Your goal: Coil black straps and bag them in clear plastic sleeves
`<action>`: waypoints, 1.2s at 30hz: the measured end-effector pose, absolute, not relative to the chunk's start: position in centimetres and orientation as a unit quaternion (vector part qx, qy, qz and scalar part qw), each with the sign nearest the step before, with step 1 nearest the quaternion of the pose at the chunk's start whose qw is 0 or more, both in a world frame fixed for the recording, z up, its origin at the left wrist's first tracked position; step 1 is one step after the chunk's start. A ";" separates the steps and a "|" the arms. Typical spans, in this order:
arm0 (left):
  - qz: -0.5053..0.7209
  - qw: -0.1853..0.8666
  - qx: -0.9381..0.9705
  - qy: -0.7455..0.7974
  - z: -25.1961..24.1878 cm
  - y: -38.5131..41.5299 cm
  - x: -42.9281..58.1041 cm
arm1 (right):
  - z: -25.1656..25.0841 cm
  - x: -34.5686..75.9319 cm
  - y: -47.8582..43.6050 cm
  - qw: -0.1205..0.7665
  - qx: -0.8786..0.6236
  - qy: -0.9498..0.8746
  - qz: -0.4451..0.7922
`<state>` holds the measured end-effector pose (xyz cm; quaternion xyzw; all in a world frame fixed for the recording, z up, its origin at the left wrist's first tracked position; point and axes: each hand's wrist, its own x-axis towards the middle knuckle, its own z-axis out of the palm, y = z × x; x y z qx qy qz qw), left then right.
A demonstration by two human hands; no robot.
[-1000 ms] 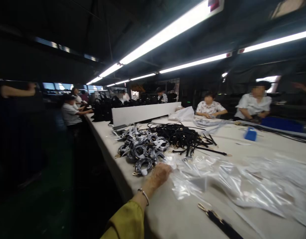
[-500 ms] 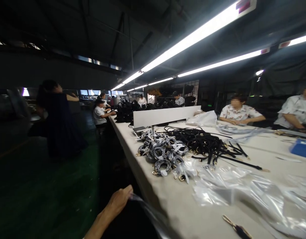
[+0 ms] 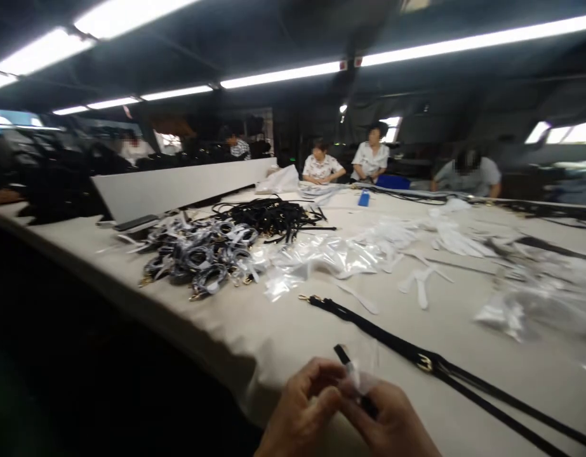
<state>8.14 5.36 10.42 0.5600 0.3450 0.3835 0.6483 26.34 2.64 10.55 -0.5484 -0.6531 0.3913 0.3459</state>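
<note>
At the table's near edge, my left hand (image 3: 302, 406) and my right hand (image 3: 395, 416) meet, fingers pinched together. Between them is a short length of black strap (image 3: 341, 354) with clear, whitish plastic film (image 3: 364, 362) around it; both hands are closed on it, and the fingers hide most of it. Just beyond my right hand a long black strap with a gold buckle (image 3: 425, 363) runs across the cloth, a gold clasp (image 3: 304, 298) at its far end. Flat clear plastic bags (image 3: 321, 257) lie farther off.
Coiled, bagged straps (image 3: 202, 254) form a heap at the left, beside a pile of loose black straps (image 3: 268, 216). Behind them stands a long white board (image 3: 188, 187). More plastic (image 3: 535, 304) lies at the right. Several people sit or stand across the table (image 3: 145, 330).
The view has swung right. My left hand, earlier out beside the table edge gripping clear plastic, is now over the table against my right hand, which has come into view.
</note>
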 end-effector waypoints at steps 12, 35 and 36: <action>0.421 0.748 0.378 0.348 7.0 5.3 12.5 | 6.7 26.5 0.9 0.330 -0.573 -0.618 0.424; 0.228 0.655 0.643 0.325 10.0 5.9 8.7 | 12.4 29.9 2.6 0.335 -0.560 -0.379 0.656; 0.221 0.646 0.646 0.340 10.1 6.0 8.5 | 12.4 29.8 2.6 0.326 -0.576 -0.399 0.635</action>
